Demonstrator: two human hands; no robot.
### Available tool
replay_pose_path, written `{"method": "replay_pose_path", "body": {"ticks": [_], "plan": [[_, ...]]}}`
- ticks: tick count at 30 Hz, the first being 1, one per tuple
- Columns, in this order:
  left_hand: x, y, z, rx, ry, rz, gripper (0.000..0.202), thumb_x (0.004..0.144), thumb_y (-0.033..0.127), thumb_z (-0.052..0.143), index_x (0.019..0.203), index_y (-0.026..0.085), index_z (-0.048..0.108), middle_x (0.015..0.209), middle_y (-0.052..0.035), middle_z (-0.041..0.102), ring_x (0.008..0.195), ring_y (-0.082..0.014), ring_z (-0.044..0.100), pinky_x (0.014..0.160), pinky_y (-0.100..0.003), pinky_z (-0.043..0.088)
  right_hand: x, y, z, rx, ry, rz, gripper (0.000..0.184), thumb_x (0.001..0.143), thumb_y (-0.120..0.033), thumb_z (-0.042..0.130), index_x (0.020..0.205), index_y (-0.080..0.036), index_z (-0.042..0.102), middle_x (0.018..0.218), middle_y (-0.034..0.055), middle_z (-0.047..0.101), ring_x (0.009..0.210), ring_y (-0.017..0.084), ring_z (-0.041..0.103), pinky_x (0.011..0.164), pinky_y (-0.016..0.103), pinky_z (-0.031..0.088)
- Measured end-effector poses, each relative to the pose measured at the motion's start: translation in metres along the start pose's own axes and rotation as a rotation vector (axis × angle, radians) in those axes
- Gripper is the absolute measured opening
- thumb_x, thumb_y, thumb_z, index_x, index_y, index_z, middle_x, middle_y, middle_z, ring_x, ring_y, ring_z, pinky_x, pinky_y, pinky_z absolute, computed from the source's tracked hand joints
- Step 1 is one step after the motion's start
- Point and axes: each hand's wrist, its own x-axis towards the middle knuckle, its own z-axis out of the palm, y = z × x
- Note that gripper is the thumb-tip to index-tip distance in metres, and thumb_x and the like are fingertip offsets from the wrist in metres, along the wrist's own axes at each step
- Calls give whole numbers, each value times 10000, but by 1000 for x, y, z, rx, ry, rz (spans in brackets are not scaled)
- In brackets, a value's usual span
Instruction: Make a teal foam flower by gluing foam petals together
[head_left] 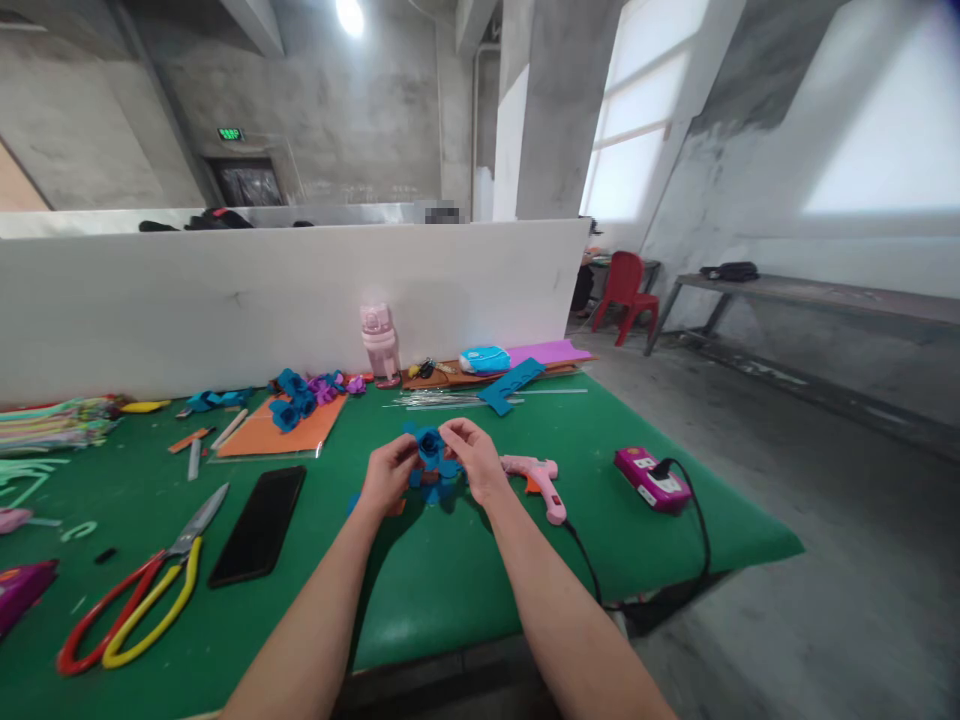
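Observation:
Between my two hands is a blue flower (430, 446) with curled petals, held a little above the green table. My left hand (390, 472) pinches its left side, and my right hand (472, 455) grips a petal on the right with bent fingers. Below the flower lie more blue pieces (437, 492), partly hidden by my hands. A pink glue gun (541, 480) rests on its side just right of my right hand, its black cord running off the front edge.
A purple power socket (652, 480) sits on the right. On the left are red-and-yellow scissors (154, 590), a black phone (259, 525), and an orange sheet (281, 430) carrying finished-looking blue flowers (292, 398). A pink bottle (380, 345) stands by the white partition (300, 290); a blue strip (514, 385) lies behind.

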Motion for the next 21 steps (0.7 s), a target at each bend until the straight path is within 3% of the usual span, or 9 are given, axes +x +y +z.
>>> {"method": "replay_pose_path", "body": {"ticks": [7,15,21], "plan": [[1,-1,-1,-27,-34,10,161,718,259,552,791,154,648,686,-10,625,630,-133,567,580,-220,460,0,1,1,-111,18,-52,254,637,-395,672,625,-173,550,549,-46,497,510,78,431,502,205,345],[2,-2,-3,83,-16,85,147,748,220,504,777,153,631,699,2,599,649,-113,529,603,-193,427,-2,0,1,-31,18,75,274,620,-406,678,585,-170,544,488,-53,486,469,75,414,482,204,326],[2,-1,-3,119,-20,99,136,748,203,498,752,150,623,678,9,580,636,-103,507,603,-188,420,0,0,0,-21,1,52,293,648,-440,652,600,-170,550,492,-50,487,465,74,415,474,201,320]]}}
